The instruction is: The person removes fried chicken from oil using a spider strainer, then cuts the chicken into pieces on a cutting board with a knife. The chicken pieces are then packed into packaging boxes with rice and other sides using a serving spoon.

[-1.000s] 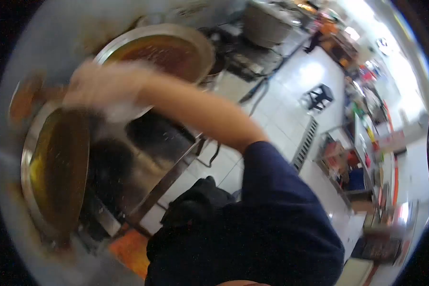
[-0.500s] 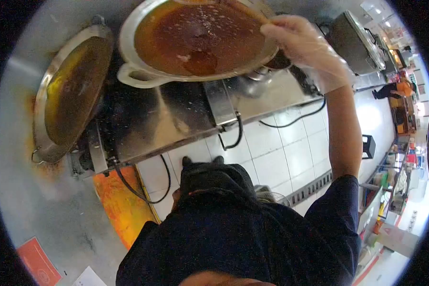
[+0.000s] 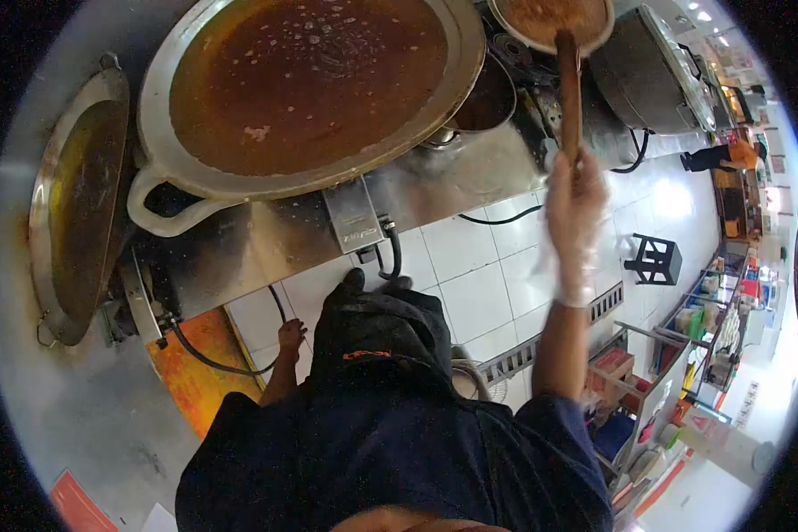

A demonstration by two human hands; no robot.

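My right hand (image 3: 576,208), in a clear plastic glove, grips the wooden handle of a round strainer (image 3: 554,19). The strainer's pale-rimmed head, brownish inside, is held up at the right of a wide pan (image 3: 176,173) with a loop handle. Reddish-brown liquid (image 3: 301,89) with bubbles and a few pale bits fills much of that pan. My bare left hand (image 3: 291,334) hangs low beside my body, near a black hose (image 3: 281,306). Its fingers look loosely bent and apart, and I see nothing in it.
A second pan (image 3: 84,213) with dark yellowish oil stands at the left. Beside the big pan are a smaller pot (image 3: 492,97) and a large lidded pot (image 3: 638,80). A black stool (image 3: 656,259) stands on the tiled floor. Farther off is a person in orange (image 3: 743,156).
My right hand has moved from the big pan's rim down and toward me, and the strainer is now out at the right. My left hand has come into view. The view has shifted.
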